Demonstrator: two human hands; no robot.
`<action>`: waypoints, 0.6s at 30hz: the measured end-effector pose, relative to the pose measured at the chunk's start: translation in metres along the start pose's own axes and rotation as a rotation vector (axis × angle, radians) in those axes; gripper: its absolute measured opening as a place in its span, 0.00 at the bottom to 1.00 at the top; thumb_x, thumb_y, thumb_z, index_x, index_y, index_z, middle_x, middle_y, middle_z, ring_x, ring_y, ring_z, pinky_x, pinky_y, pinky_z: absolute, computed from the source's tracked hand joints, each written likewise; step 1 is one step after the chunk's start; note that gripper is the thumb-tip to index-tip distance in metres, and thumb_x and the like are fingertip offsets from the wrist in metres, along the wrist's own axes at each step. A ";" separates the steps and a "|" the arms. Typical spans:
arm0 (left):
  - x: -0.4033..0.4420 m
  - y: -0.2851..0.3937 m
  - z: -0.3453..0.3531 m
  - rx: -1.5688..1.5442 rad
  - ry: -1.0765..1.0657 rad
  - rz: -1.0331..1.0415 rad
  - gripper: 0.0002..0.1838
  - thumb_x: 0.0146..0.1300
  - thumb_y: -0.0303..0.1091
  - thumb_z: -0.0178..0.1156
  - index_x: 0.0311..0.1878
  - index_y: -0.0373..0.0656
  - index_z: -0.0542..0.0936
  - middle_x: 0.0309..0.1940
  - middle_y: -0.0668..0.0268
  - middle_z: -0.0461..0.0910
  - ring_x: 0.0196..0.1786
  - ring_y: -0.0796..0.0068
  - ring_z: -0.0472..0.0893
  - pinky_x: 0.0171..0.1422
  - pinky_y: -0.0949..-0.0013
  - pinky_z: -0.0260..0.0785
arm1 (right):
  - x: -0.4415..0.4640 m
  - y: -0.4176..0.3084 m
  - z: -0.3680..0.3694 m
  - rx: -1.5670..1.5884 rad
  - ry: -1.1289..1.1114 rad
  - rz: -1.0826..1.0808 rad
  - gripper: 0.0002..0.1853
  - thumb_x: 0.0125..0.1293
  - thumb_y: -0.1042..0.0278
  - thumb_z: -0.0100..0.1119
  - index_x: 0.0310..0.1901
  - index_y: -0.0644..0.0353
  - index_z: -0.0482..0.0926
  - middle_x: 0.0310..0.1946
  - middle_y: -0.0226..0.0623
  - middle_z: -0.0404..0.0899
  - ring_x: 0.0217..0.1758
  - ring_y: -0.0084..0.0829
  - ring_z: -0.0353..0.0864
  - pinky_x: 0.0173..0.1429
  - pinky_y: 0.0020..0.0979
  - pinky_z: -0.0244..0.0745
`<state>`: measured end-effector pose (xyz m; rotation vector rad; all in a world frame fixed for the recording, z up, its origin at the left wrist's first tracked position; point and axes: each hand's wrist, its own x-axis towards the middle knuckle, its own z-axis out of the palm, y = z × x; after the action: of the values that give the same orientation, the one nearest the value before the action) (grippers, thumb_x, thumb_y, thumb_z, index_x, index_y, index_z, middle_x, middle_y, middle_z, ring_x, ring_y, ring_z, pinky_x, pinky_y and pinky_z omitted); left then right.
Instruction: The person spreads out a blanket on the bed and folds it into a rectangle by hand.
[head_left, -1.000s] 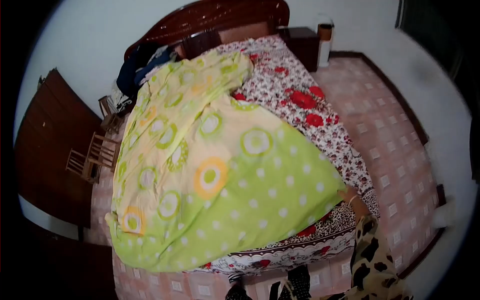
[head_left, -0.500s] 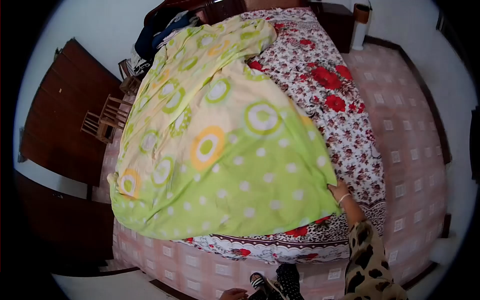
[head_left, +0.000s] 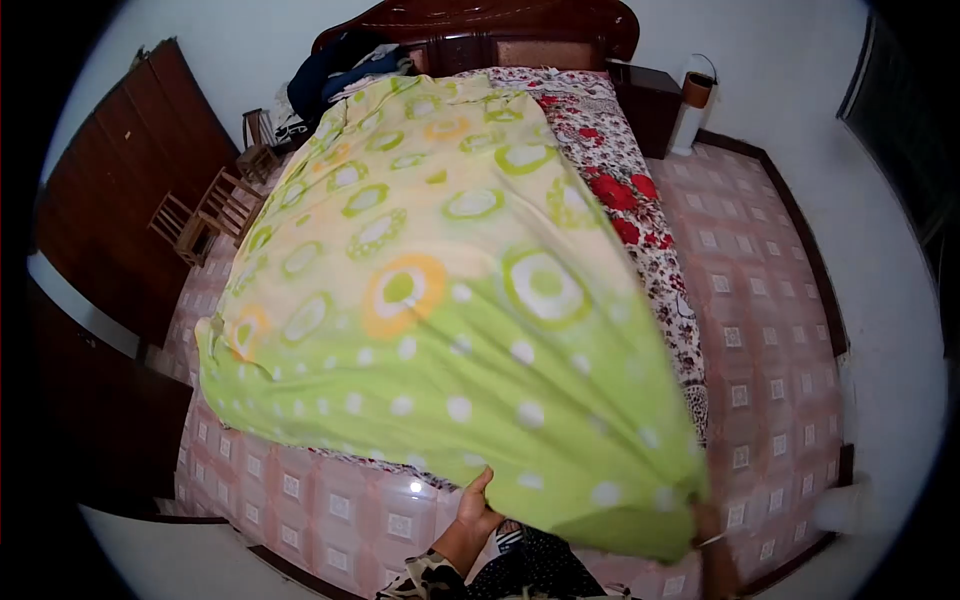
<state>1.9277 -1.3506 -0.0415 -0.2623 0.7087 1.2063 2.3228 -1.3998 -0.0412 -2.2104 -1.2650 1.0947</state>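
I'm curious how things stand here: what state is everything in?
Patterned cover: spread out, creased, near right corner pulled off the bed
Floral sheet: partly covered
Dark clothes: heaped
Wooden chairs: upright
Left hand: at cover's near edge, grip unclear
Right hand: blurred, holding cover's corner

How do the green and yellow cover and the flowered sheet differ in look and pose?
The cover carries large rings and white dots; the sheet has red blooms among smaller flowers. The cover lies on top, its near corner pulled out by the right hand; the sheet lies underneath, showing mainly along the right side. Both are patterned cloths on the same bed.
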 end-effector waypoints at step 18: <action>0.017 -0.248 0.031 -0.018 0.049 -0.290 0.26 0.54 0.43 0.54 0.55 0.44 0.62 0.53 0.58 0.64 0.56 0.59 0.62 0.61 0.54 0.51 | 0.018 0.039 -0.006 0.405 -0.795 0.010 0.16 0.57 0.67 0.51 0.46 0.63 0.69 0.35 0.34 0.75 0.36 0.27 0.74 0.41 0.29 0.70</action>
<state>2.1691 -1.4095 -0.0731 -0.3967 0.6768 0.9327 2.3549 -1.4045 -0.0703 -1.5093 -1.1394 2.1330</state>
